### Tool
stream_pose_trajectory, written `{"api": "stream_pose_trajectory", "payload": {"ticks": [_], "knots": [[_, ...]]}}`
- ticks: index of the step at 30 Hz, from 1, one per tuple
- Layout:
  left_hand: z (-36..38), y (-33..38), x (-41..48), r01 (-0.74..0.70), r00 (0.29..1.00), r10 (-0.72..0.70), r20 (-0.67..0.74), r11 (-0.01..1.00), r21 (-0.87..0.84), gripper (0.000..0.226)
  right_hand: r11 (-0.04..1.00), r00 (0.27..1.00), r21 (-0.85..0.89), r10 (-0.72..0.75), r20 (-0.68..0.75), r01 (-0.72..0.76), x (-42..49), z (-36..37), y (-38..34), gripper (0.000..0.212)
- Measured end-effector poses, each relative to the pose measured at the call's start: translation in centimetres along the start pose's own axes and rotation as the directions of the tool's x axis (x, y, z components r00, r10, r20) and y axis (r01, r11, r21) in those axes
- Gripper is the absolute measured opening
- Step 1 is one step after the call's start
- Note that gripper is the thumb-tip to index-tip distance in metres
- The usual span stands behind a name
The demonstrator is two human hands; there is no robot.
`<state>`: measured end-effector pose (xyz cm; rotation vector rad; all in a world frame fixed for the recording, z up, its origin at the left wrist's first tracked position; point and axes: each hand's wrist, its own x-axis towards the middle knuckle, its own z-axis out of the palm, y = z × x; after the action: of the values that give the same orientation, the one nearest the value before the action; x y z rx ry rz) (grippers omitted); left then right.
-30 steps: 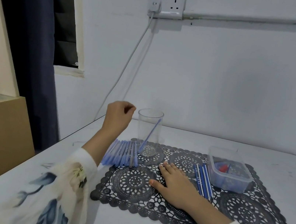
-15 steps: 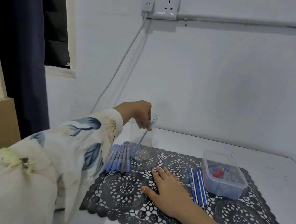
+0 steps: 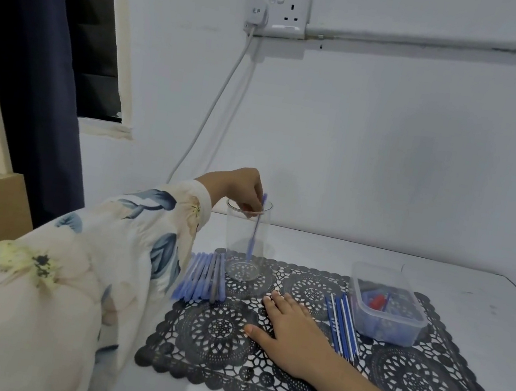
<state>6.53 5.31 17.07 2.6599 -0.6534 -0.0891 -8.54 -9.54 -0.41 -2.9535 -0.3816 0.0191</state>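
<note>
Your left hand (image 3: 237,188) has raised the slim blue plastic pen (image 3: 255,228) near upright in the clear tumbler (image 3: 235,245), fingers pinching its top, right hand (image 3: 292,332) flat, fingers straight.

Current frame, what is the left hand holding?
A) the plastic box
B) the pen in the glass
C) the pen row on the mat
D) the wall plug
B: the left hand pinches the top of the pen that stands in the glass, while the right hand lies flat on the mat.
</note>
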Motion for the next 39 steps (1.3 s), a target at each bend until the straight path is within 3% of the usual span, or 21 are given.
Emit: {"api": "stream_pose_trajectory", "payload": {"ticks": [3, 8, 13, 21, 24, 32, 39], "knots": [[-1.4, 0.6, -0.6, -0.031, 0.993, 0.018, -0.12, 0.993, -0.111, 0.006, 1.0, 1.0, 0.009, 0.003, -0.006, -0.003, 0.0, 0.0, 0.1, 0.114], [-3.0, 1.7, -2.2, -0.153, 0.924, 0.079, -0.374, 0.973, -0.173, 0.01, 1.0, 1.0, -0.02, 0.003, -0.012, -0.004, 0.2, 0.0, 0.2, 0.093], [-3.0, 2.6, -5.2, -0.275, 0.798, 0.191, -0.572, 0.959, -0.063, 0.011, 1.0, 0.999, -0.001, -0.004, -0.047, 0.003, 0.1, 0.1, 0.2, 0.077], [1.3, 2.2, -8.6, -0.377, 0.691, 0.319, -0.649, 0.925, 0.053, 0.033, 0.983, 0.97, 0.179, 0.003, -0.243, 0.042, -0.2, -0.3, 0.1, 0.053], [4.2, 1.5, -9.6, -0.375, 0.718, 0.349, -0.602, 0.923, 0.088, 0.037, 0.973, 0.942, 0.228, 0.048, -0.332, 0.031, -0.4, -0.6, 0.1, 0.044], [10.6, -0.7, -11.6, -0.229, 0.886, 0.252, -0.39, 0.968, 0.104, 0.027, 0.959, 0.824, 0.275, 0.101, -0.557, 0.069, -0.5, -1.1, 0.8, 0.042], [13.7, -1.1, -12.3, -0.212, 0.922, 0.219, -0.319, 0.976, 0.056, 0.023, 0.99, 0.855, 0.077, -0.061, -0.515, 0.117, -0.4, -1.0, 0.6, 0.035]]}}
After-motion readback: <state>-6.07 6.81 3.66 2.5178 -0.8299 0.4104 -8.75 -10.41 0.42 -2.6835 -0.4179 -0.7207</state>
